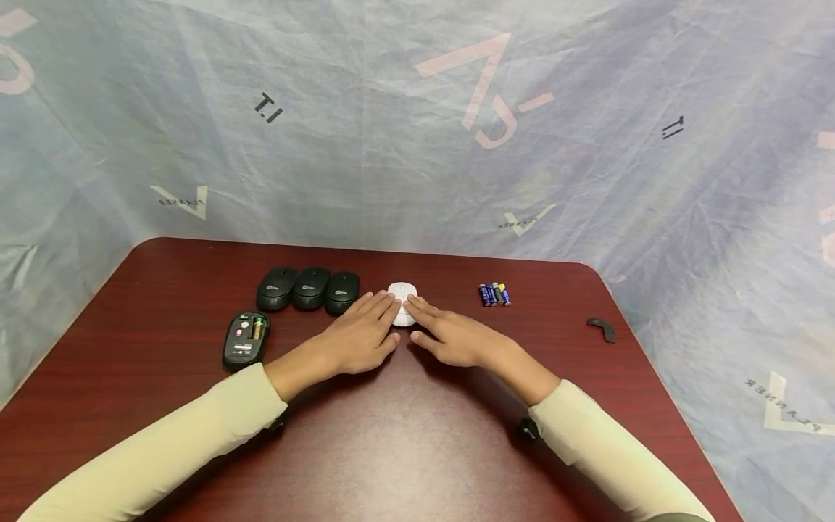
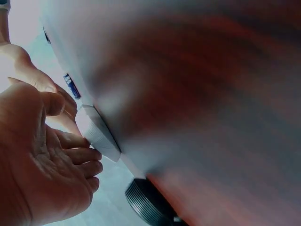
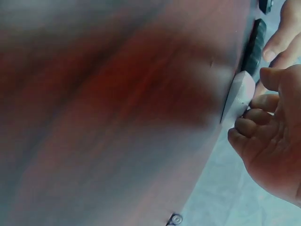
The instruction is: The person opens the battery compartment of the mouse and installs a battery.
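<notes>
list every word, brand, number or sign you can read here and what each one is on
"PLANNER", mirrored, with a large "V": on the backdrop
"T" and "I" with a dot: also on the backdrop
Logos on three black mice: too small to read
Label on the upturned mouse: too small
Markings on the batteries: too small
White mouse: nothing legible

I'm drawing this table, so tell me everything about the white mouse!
The white mouse is rounded, smooth and plastic-looking, with a domed top and faint lines. It lies flat on the red table, right of three black mice. The left hand and right hand touch it from either side, partly covering it.
</notes>
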The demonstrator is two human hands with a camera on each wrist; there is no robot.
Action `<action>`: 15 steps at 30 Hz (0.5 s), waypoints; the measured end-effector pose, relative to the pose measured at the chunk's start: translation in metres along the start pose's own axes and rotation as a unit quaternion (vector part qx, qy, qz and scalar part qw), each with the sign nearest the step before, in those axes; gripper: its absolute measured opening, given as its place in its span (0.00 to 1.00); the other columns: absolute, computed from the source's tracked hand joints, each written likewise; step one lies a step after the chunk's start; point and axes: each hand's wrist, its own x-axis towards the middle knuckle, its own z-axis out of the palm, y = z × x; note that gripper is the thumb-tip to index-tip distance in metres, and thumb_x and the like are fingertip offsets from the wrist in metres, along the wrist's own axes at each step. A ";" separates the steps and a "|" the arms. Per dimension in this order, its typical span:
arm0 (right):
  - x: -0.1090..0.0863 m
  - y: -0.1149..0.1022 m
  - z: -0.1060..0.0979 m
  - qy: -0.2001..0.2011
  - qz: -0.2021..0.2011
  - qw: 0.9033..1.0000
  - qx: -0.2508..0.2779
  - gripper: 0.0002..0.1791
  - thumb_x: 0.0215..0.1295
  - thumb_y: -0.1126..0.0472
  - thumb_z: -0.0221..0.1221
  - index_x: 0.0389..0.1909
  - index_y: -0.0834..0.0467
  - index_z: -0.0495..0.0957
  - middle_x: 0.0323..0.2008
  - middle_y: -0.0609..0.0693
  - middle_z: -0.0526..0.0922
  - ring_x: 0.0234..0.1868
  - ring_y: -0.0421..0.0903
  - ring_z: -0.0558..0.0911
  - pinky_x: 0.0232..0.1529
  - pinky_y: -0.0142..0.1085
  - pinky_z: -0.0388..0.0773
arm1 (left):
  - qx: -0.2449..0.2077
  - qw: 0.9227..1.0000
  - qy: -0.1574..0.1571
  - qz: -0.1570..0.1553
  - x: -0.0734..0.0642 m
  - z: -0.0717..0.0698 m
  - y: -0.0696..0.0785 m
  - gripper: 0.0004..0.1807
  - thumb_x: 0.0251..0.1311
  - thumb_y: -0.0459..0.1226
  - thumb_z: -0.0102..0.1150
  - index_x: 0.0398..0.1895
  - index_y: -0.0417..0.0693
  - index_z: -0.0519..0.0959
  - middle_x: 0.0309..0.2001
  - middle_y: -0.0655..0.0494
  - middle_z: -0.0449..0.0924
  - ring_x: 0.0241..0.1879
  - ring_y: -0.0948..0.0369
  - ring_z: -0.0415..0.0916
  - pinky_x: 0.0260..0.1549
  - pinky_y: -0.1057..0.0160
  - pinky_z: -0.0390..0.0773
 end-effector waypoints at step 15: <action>-0.028 0.007 -0.002 0.023 0.019 0.999 -0.021 0.37 0.92 0.48 0.52 0.92 0.58 0.55 0.90 0.63 0.56 0.90 0.59 0.62 0.88 0.60 0.66 | -0.048 0.999 0.010 0.006 0.009 0.011 0.020 0.37 0.89 0.47 0.45 0.89 0.31 0.58 0.89 0.30 0.56 0.92 0.36 0.49 0.93 0.36 0.46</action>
